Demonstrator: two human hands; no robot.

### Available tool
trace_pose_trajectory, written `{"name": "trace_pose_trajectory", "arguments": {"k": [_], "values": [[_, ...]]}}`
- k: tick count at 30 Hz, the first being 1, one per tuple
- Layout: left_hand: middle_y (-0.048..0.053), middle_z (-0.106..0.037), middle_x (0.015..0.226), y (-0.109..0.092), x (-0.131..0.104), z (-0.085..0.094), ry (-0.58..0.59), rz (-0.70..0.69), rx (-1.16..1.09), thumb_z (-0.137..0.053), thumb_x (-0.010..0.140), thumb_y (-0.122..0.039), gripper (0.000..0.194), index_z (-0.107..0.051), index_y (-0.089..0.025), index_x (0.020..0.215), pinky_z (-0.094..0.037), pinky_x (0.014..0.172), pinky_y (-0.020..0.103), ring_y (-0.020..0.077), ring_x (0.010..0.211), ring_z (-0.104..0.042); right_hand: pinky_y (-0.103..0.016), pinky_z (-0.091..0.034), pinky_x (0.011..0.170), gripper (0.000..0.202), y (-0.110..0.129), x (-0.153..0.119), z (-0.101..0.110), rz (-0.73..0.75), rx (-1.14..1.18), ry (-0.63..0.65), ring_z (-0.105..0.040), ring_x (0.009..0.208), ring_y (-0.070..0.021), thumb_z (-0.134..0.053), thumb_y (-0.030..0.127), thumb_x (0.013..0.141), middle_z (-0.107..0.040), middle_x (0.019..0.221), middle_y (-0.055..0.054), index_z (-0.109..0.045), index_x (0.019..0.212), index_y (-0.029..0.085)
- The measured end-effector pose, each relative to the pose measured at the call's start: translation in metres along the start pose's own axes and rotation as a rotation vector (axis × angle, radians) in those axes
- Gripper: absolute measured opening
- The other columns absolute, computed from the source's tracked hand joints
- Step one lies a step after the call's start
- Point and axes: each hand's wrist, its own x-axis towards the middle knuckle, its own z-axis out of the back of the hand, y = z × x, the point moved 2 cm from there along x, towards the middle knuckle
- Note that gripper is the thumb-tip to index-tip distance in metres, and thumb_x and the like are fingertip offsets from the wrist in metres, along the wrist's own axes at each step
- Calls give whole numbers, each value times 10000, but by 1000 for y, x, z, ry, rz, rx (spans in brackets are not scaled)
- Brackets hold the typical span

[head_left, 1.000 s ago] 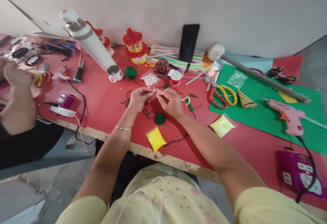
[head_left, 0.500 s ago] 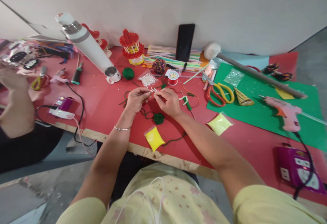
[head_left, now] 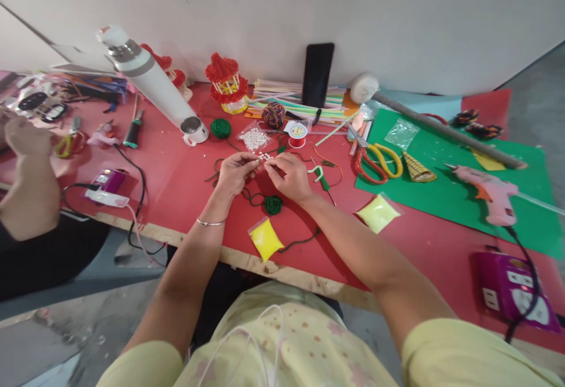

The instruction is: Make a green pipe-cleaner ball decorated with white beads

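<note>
My left hand [head_left: 235, 173] and my right hand [head_left: 289, 177] face each other over the middle of the table, fingertips pinched and a small gap apart. Whatever sits in either pinch is too small to make out. Just beyond the fingertips lie several loose white pearl beads [head_left: 265, 156]. A clear bag of white beads [head_left: 255, 138] rests behind them, with a red thread spool [head_left: 297, 134] to its right. Nearer me are a dark green yarn rosette [head_left: 273, 204] and a bright yellow packet [head_left: 265, 239]. A green-handled hook [head_left: 325, 182] lies right of my right hand.
A white bottle [head_left: 152, 78] leans beside a steel cup [head_left: 195, 130]. Scissors [head_left: 379, 162], a pink glue gun [head_left: 488, 193] and a purple power box [head_left: 514, 290] occupy the right. A dark phone [head_left: 318, 75] stands at the back. Another person's arm [head_left: 30, 181] rests at left.
My hands stay almost in place, still pinched close together. The view has shifted very slightly. At left, the other person's hand has moved a little.
</note>
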Motion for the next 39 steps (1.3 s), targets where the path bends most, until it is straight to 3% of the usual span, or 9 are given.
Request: {"name": "trace_pose_trajectory", "arguments": {"k": [9, 16, 18, 22, 26, 28, 32, 36, 39], "values": [[34, -724, 644, 8, 0, -2, 15, -48, 199, -883, 679, -332, 277, -787, -141, 855, -450, 448, 200, 99, 478, -595, -332, -505, 873, 191, -7, -1, -4, -45, -98, 67, -668, 951, -212, -595, 305, 997, -742, 966, -77, -754, 996, 199], [-14, -602, 513, 6, 0, -5, 22, -71, 435, -751, 811, -402, 246, -698, -168, 758, -383, 425, 218, 104, 414, -516, -326, -522, 828, 205, -5, -2, -5, -113, -145, 152, -682, 895, -213, -591, 309, 985, -737, 910, -72, -766, 965, 203], [-26, -567, 511, 4, -1, -6, 20, -137, 516, -716, 839, -386, 245, -659, -178, 723, -367, 452, 218, 99, 443, -494, -333, -539, 863, 202, -5, -2, -4, -138, -142, 135, -693, 960, -227, -615, 289, 953, -745, 1005, -81, -758, 1070, 205], [-19, -566, 576, 2, -2, -9, 74, -283, 629, -699, 829, -318, 230, -625, -171, 669, -366, 534, 231, 101, 545, -480, -367, -533, 1016, 484, -6, -3, -4, -66, -81, 139, -643, 1227, -253, -663, 280, 907, -681, 1346, -87, -618, 1387, 235], [-16, -558, 601, -2, -2, -4, -11, -355, 657, -665, 851, -313, 247, -613, -170, 656, -367, 572, 240, 108, 587, -472, -365, -545, 987, 339, -9, -3, -5, -71, -83, 174, -706, 1085, -230, -586, 246, 959, -768, 1173, -64, -693, 1281, 241], [-15, -568, 603, -5, -2, -2, -57, -342, 641, -659, 859, -320, 239, -632, -171, 673, -372, 574, 243, 113, 583, -473, -369, -546, 983, 387, -8, -3, -5, -88, -85, 133, -707, 1088, -236, -615, 220, 926, -766, 1182, -72, -678, 1307, 224], [5, -639, 642, -6, -6, -8, 48, -271, 613, -726, 814, -324, 200, -690, -179, 681, -415, 621, 254, 135, 619, -534, -369, -542, 989, 453, -9, -2, -7, -31, -13, 157, -692, 1150, -242, -677, 270, 909, -720, 1317, -83, -648, 1358, 219], [-2, -585, 612, -8, -8, -9, -39, -280, 576, -749, 802, -333, 228, -677, -188, 642, -379, 601, 255, 134, 602, -488, -324, -550, 826, 224, -13, -1, -8, -103, 20, 176, -717, 903, -201, -618, 312, 982, -783, 1048, -61, -757, 1139, 232], [-14, -510, 575, -6, -4, -2, -118, -250, 556, -723, 841, -366, 276, -656, -188, 642, -326, 566, 252, 124, 567, -421, -306, -529, 792, 189, -12, 0, -7, -133, 12, 156, -700, 869, -192, -606, 312, 994, -765, 941, -52, -778, 1007, 234]]}}
